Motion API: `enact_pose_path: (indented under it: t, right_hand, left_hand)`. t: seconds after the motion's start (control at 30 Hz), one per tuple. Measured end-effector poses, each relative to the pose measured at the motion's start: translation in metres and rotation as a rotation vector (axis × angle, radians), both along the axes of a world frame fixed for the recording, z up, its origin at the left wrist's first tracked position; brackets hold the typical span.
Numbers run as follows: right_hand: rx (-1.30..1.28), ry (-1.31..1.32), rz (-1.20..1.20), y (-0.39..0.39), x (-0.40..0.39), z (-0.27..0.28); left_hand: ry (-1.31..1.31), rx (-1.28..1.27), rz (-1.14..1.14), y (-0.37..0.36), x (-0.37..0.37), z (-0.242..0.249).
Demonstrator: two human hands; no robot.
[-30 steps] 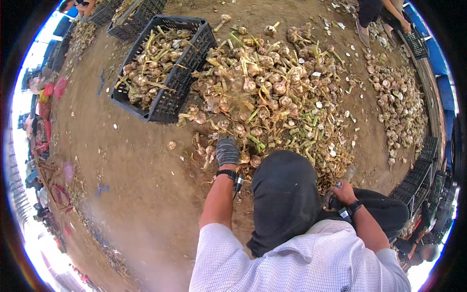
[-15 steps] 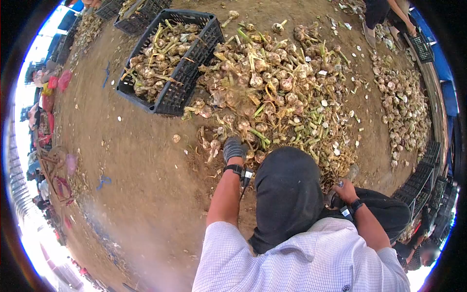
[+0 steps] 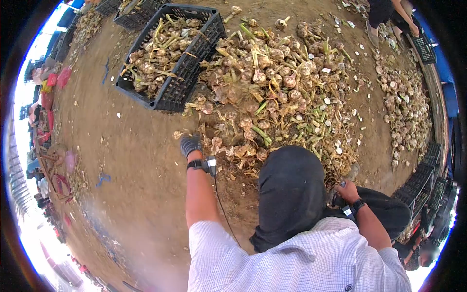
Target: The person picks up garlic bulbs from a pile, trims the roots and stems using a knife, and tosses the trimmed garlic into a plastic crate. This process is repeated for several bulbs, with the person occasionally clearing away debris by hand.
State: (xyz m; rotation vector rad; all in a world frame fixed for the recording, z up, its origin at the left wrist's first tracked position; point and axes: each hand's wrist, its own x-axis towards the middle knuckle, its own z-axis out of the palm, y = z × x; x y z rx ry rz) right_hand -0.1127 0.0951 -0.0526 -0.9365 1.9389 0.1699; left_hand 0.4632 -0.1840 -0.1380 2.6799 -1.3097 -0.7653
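My left hand (image 3: pixel 190 145), in a grey striped glove, reaches over the bare dirt left of the garlic heap (image 3: pixel 287 82). Its fingers are closed at a small garlic bulb (image 3: pixel 178 135), partly hiding it. Close to my right knee, my bare right hand (image 3: pixel 347 191) is wrapped round the handle of a hand tool (image 3: pixel 342 183); the rest of the tool is mostly hidden by hand and leg. Loose garlic bulbs (image 3: pixel 216 142) with stems lie just right of my left hand. Cut stems and dry leaves (image 3: pixel 321 129) cover the near right of the heap.
A black plastic crate (image 3: pixel 192 73) filled with stemmed garlic stands left of the heap. Another garlic pile (image 3: pixel 404 107) spreads along the right, with stacked crates (image 3: pixel 421 175) below it. A person (image 3: pixel 384 14) bends at the top right beside a crate (image 3: pixel 423 47).
My left hand has moved left from the heap's near edge to the lone garlic bulb on the dirt. My right hand stays by my knee, still round the tool handle.
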Motion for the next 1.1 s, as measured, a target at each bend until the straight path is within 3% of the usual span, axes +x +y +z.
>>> enact_pose_path:
  t: [0.07, 0.17, 0.27, 0.33, 0.43, 0.5, 0.57, 0.67, 0.7, 0.8, 0.83, 0.93, 1.07, 1.1]
  right_hand:
    - [-0.047, 0.030, 0.037, -0.005, 0.003, 0.004]
    - [-0.089, 0.064, 0.069, -0.002, 0.001, 0.007]
    - [-0.084, 0.064, 0.062, 0.002, -0.005, 0.000]
    - [-0.098, 0.063, 0.072, 0.003, -0.006, -0.001]
    - [-0.134, 0.081, 0.099, 0.003, -0.006, 0.001]
    - [-0.116, 0.093, 0.099, 0.001, -0.004, 0.004]
    - [-0.130, 0.081, 0.122, 0.011, -0.013, -0.011]
    - [-0.089, 0.089, 0.109, 0.008, -0.013, -0.013]
    - [-0.062, 0.094, 0.095, 0.005, -0.009, -0.009]
    - [-0.075, 0.069, 0.083, -0.002, -0.002, 0.001]
    - [-0.070, 0.059, 0.071, -0.002, -0.003, -0.001]
    - [-0.066, 0.054, 0.071, 0.004, -0.008, -0.008]
    - [-0.091, 0.109, 0.148, 0.007, -0.008, -0.007]
    - [-0.100, 0.122, 0.160, 0.006, -0.007, -0.004]
  left_hand:
    - [-0.090, 0.186, -0.123, -0.007, -0.002, -0.015]
    - [-0.190, 0.377, -0.372, 0.001, 0.007, -0.096]
    - [-0.156, 0.798, -0.634, -0.014, 0.015, -0.090]
    - [-0.098, 0.377, -0.355, 0.003, 0.024, -0.100]
    - [0.031, 0.183, -0.270, 0.021, 0.047, -0.079]
    - [0.081, 0.033, -0.004, 0.040, 0.068, -0.075]
    - [0.496, -0.221, 0.494, 0.060, 0.042, -0.015]
    - [0.738, -0.389, 0.590, 0.095, 0.050, -0.029]
    - [0.458, -0.284, 0.585, 0.102, 0.051, -0.036]
    - [0.540, -0.343, 0.583, 0.122, 0.032, -0.036]
    - [0.302, -0.202, 0.429, 0.123, 0.034, -0.043]
    - [0.239, -0.249, 0.264, 0.117, 0.012, -0.057]
    - [-0.256, -0.040, -0.400, 0.086, -0.019, -0.076]
    - [-0.134, 0.277, -0.283, 0.066, -0.034, -0.048]
